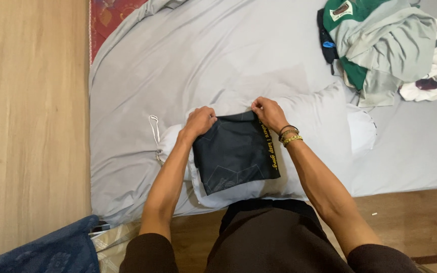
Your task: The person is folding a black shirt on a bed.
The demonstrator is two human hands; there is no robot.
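Head view looked straight down at a low mattress (228,60) covered in a smooth, faintly wrinkled grey sheet, lying on pale wood-grain flooring (31,126). Near the mattress's front edge, just ahead of the person's lap, lay a dark garment (236,151) folded into a neat, slightly tilted rectangle. Its cloth was soft, matt and charcoal-black, with faint stitched lines across the face and a strip of yellow lettering running down its right edge. It rested on a white garment (213,194), whose rumpled edges and a thin white cord showed around it.

The left hand (200,121) was curled closed, pinching the dark garment's far left corner. The right hand (269,112) was likewise closed, fingers gripping the far right corner. Bracelets (290,135), one gold chain and darker bands, circled the right wrist.

At the far right of the mattress sat a loose heap of clothes (385,45) in green, pale grey and white. A blue textured cloth (51,250) lay on the floor at lower left.
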